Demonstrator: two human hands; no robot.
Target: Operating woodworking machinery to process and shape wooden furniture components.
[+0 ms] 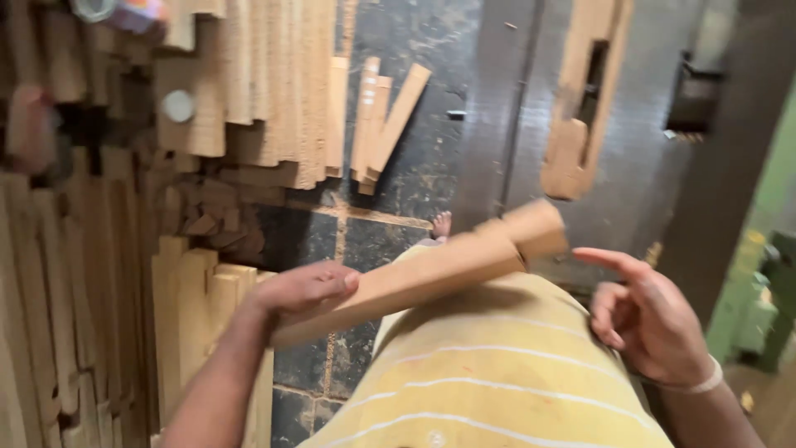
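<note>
My left hand [303,292] grips one end of a long light wooden piece [431,270] that slants up to the right across my yellow striped shirt [489,373]. The far end of the piece is blurred near the grey machine table. My right hand [647,319] hovers to the right of the wood with fingers spread and forefinger extended, holding nothing. A pale band circles that wrist.
Stacks of cut wooden boards [249,75] fill the left side and the upper middle. A few loose slats [381,124] lie on the dark tiled floor [373,241]. A grey machine surface [638,141] with a wooden block [580,99] stands at the upper right. A bare foot [442,224] shows below.
</note>
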